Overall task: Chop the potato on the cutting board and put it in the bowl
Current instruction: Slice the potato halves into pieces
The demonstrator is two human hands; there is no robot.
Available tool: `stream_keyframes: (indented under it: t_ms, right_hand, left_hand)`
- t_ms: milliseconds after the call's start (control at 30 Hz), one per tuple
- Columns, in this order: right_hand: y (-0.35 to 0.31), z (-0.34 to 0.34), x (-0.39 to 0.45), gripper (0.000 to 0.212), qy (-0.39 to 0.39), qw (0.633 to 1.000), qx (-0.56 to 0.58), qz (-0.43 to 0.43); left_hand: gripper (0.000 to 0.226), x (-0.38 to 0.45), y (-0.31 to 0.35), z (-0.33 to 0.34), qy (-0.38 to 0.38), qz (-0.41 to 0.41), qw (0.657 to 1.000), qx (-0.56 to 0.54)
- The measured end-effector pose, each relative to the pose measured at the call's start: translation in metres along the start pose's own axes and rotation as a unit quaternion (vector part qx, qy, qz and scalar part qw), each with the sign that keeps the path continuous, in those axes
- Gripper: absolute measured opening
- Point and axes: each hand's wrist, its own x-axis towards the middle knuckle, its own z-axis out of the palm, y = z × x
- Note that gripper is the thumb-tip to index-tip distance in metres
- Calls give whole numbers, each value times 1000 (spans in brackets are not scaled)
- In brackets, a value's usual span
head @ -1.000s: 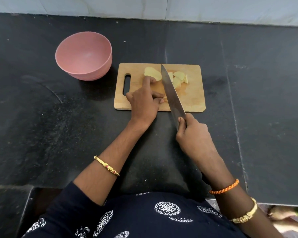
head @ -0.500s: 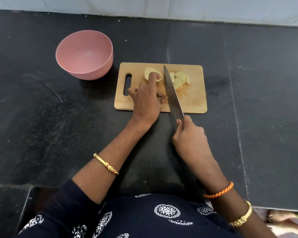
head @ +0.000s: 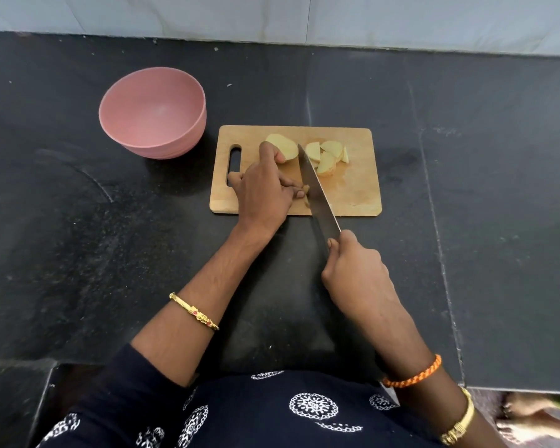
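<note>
Left hand (head: 265, 192) on the wooden cutting board (head: 356, 195), fingers curled, index fingertip pressing the uncut potato half (head: 283, 147). Right hand (head: 353, 270) gripping the knife (head: 317, 192) handle, blade just right of that half. Cut potato pieces (head: 328, 156) beyond the blade. Empty pink bowl (head: 152, 111) on the black desk (head: 78, 237), left of the board.

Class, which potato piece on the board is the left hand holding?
The big uncut piece left of the knife; the left hand holds it, the cut slices lie untouched.
</note>
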Motion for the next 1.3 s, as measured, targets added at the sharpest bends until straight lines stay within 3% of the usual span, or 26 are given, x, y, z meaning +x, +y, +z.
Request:
stream_keyframes:
  t_ms: [233,400,533,767,900,1067,1167,1300]
  right_hand:
    - [9,-22,13,31,47,993,99,-40]
    - [18,-33,35,34,72,988,137,-26]
    - [25,-35,41,38,74,983,166,-3]
    - [35,-34,47,37,73,983,169,-4]
    - [38,-34,48,38,60,983,175,-2]
    - [45,-37,47,35,33,985,168,-13]
    - [47,-36,45,37,20,987,156,-22]
    - [47,-36,36,36,29,990,135,-43]
  left_hand:
    - [7,0,8,-5,-23,18,1000,4]
    - [24,13,27,2,-12,66,996,66]
    - [37,22,37,20,-28,116,976,181]
    - [33,27,51,32,-21,112,954,276]
    - [29,35,56,28,-60,75,963,250]
    - [22,38,47,16,-135,93,971,172]
    - [32,29,38,10,-175,103,968,150]
    - [38,19,32,10,-162,97,973,133]
